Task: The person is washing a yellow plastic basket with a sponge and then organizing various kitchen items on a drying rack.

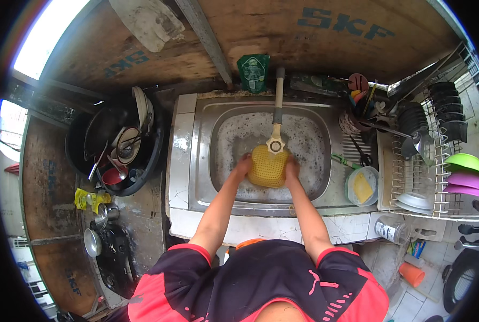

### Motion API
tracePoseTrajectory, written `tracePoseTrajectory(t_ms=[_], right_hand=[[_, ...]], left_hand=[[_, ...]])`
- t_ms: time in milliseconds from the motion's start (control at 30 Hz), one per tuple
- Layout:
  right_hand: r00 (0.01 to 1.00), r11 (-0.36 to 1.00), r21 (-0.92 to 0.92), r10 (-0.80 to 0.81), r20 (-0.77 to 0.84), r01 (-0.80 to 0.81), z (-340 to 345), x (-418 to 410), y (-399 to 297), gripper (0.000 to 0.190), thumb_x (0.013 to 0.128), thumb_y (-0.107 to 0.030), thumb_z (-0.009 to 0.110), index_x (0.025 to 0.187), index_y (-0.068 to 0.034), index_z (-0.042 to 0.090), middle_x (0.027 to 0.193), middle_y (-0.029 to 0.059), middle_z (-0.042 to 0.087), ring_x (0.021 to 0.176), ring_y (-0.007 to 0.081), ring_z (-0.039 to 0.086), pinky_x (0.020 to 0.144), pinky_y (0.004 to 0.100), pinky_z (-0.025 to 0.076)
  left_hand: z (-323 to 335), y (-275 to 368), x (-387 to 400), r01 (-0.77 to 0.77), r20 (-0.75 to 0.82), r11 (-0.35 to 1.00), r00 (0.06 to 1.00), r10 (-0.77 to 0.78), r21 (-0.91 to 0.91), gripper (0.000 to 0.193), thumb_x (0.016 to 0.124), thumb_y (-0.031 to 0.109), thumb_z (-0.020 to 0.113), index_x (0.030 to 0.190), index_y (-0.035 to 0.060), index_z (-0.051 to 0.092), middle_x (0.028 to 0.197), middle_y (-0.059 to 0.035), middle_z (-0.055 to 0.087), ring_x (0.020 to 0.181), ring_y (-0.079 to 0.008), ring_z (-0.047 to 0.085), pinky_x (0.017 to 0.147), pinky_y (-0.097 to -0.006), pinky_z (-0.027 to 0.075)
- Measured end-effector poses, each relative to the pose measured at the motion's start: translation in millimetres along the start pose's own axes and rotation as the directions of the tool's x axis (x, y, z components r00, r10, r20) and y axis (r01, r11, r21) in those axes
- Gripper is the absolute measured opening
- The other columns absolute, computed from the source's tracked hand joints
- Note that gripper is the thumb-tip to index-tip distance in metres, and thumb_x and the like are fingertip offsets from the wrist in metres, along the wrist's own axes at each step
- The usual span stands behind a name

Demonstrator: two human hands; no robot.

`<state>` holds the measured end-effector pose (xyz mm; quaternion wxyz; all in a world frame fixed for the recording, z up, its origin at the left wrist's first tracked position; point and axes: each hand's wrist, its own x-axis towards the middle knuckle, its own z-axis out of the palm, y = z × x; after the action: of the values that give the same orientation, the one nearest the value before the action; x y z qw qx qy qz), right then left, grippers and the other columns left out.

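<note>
A yellow perforated plastic basket [266, 169] is held between both my hands over the sink. My left hand [244, 164] grips its left side, and my right hand [292, 166] grips its right side, slightly blurred. Beneath it, the stainless steel sink [204, 161] holds cloudy, foamy water. Directly above the basket hangs a faucet [277, 137] with a cream star-shaped knob, covering part of the basket's far edge. The fingertips are partly hidden by the basket's sides.
A black tub [157, 153] of dishes and pans stands at left. Right of the basin sit a bowl [350, 189] with a yellow sponge [362, 188], a green-handled tool [345, 161] and black scissors [361, 151]. Beyond is a dish rack [436, 201]. A green pouch [253, 73] stands behind the sink.
</note>
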<state>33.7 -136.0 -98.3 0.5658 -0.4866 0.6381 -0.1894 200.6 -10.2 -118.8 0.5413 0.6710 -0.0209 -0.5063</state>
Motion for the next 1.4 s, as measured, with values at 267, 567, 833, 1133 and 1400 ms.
tracePoseTrajectory(t_ms=[267, 567, 833, 1133, 1400], right_hand=[[0.918, 0.867, 0.3, -0.368, -0.149, 0.397, -136.1, -42.4, -90.9, 0.035, 0.089, -0.032, 0.064, 0.088, 0.002, 0.057, 0.08, 0.0066, 0.061, 0.075, 0.0167, 0.056, 0.067, 0.0331, 0.044], [0.379, 0.285, -0.551, -0.923, 0.063, 0.785, -176.0, -106.0, -147.7, 0.035, 0.087, -0.033, 0.065, 0.084, -0.001, 0.053, 0.074, 0.0205, 0.061, 0.069, 0.0425, 0.06, 0.056, 0.0457, 0.044], [0.512, 0.486, -0.458, -0.856, -0.076, 0.744, -175.9, -127.1, -124.8, 0.032, 0.088, -0.03, 0.063, 0.08, -0.002, 0.051, 0.071, 0.0179, 0.06, 0.066, 0.039, 0.059, 0.06, 0.0476, 0.044], [0.502, 0.541, -0.401, -0.84, -0.207, 0.74, -202.9, -161.6, -112.9, 0.028, 0.089, -0.027, 0.062, 0.076, -0.004, 0.052, 0.071, 0.0137, 0.061, 0.068, 0.0365, 0.06, 0.06, 0.0484, 0.042], [0.317, 0.422, -0.461, -0.903, -0.29, 0.781, -199.4, -200.9, -98.8, 0.018, 0.092, -0.015, 0.055, 0.077, -0.006, 0.05, 0.068, 0.0107, 0.053, 0.068, 0.0327, 0.054, 0.062, 0.0451, 0.039]], left_hand=[[23.7, 12.8, -69.8, -0.467, 0.134, 0.691, 0.867, 0.479, 0.551, 0.044, 0.09, 0.028, 0.057, 0.129, 0.0081, 0.053, 0.126, -0.0247, 0.052, 0.118, -0.0401, 0.05, 0.099, -0.0428, 0.04], [12.7, 28.9, -126.3, -0.436, 0.066, 0.568, 0.829, 0.555, 0.698, 0.041, 0.085, 0.025, 0.06, 0.122, 0.006, 0.056, 0.121, -0.0257, 0.054, 0.114, -0.0425, 0.051, 0.097, -0.0453, 0.041], [9.7, 17.3, -153.5, -0.51, 0.136, 0.554, 0.804, 0.58, 0.658, 0.04, 0.086, 0.025, 0.06, 0.119, 0.0034, 0.058, 0.119, -0.0249, 0.056, 0.114, -0.0404, 0.051, 0.098, -0.0434, 0.04], [47.2, 17.4, -189.8, -0.501, 0.229, 0.675, 0.861, 0.455, 0.541, 0.037, 0.091, 0.025, 0.058, 0.117, -0.0003, 0.058, 0.114, -0.0174, 0.063, 0.105, -0.0264, 0.06, 0.089, -0.0354, 0.047], [59.7, 9.7, -224.3, -0.505, 0.381, 0.675, 0.86, 0.34, 0.538, 0.04, 0.091, 0.026, 0.058, 0.123, 0.0017, 0.055, 0.116, -0.0162, 0.062, 0.099, -0.0224, 0.061, 0.083, -0.0335, 0.05]])
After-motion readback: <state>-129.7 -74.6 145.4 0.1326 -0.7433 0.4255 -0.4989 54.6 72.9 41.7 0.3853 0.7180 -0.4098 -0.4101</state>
